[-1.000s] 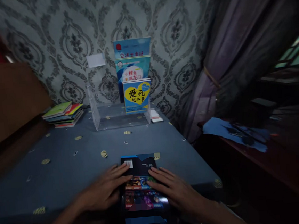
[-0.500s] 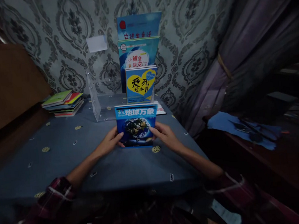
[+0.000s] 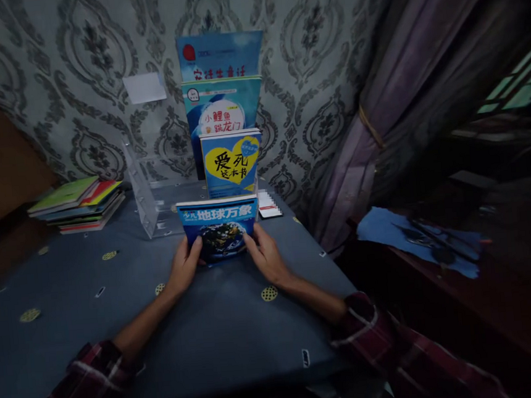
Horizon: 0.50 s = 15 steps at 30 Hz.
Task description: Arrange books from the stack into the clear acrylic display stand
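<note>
Between both hands is a blue book point(image 3: 223, 235) with a globe on its cover. My left hand point(image 3: 186, 265) grips its left edge, thumb on the front; my right hand point(image 3: 266, 254) grips the right edge the same way. The fingers behind the cover are hidden. Just beyond stands a clear acrylic rack point(image 3: 143, 200), its steps holding upright books on the right side: a blue book with a yellow heart point(image 3: 231, 165), a teal book point(image 3: 220, 107) behind it, and a taller blue book point(image 3: 220, 54) at the back.
A stack of books point(image 3: 77, 203) lies at the left of the cloth-covered table point(image 3: 130, 297). A flat white item point(image 3: 268, 203) lies right of the rack. Patterned wallpaper rises behind, and a tied curtain point(image 3: 349, 148) hangs right. Beyond the table's right edge lies a blue cloth point(image 3: 418, 238).
My view has shifted to the right. The blue globe book, still in both hands, has tilted back and its cover looks more foreshortened.
</note>
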{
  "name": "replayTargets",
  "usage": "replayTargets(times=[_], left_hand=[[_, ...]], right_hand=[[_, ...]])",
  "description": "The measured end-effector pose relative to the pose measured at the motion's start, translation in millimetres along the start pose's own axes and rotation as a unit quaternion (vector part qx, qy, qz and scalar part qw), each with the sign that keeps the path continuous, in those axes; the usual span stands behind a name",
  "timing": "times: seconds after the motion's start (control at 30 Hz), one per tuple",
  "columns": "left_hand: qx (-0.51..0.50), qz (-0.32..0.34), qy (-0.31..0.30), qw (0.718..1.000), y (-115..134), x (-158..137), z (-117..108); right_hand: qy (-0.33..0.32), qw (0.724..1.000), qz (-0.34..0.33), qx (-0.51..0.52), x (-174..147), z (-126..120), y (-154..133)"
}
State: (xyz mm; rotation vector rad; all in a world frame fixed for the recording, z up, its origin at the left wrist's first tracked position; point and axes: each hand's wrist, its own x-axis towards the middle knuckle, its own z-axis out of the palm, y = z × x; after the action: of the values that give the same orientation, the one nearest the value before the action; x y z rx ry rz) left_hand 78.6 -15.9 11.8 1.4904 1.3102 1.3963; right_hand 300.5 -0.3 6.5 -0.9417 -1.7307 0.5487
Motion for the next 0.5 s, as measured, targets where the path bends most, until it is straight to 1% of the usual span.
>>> replayTargets(times=[0.1, 0.17, 0.23, 0.37, 0.5], left_hand=[[-0.001, -0.013, 0.014, 1.0, -5, 0, 1], [-0.004, -0.021, 0.019, 1.0, -3, 5, 2], [-0.004, -0.014, 0.03, 0.999, 2, 13, 2], [0.0, 0.054, 0.045, 0.998, 13, 34, 4], [0.009, 0.142, 0.065, 0.988, 33, 63, 9]], right_hand=[[0.007, 1.0, 0.004, -0.004, -6, 2, -3], [0.001, 1.0, 0.01, -0.006, -3, 2, -4], [-0.004, 1.0, 0.012, -0.01, 2, 1, -6], [0.012, 0.999, -0.02, -0.022, 20, -1, -7], [0.04, 0.996, -0.067, -0.047, 54, -11, -11]])
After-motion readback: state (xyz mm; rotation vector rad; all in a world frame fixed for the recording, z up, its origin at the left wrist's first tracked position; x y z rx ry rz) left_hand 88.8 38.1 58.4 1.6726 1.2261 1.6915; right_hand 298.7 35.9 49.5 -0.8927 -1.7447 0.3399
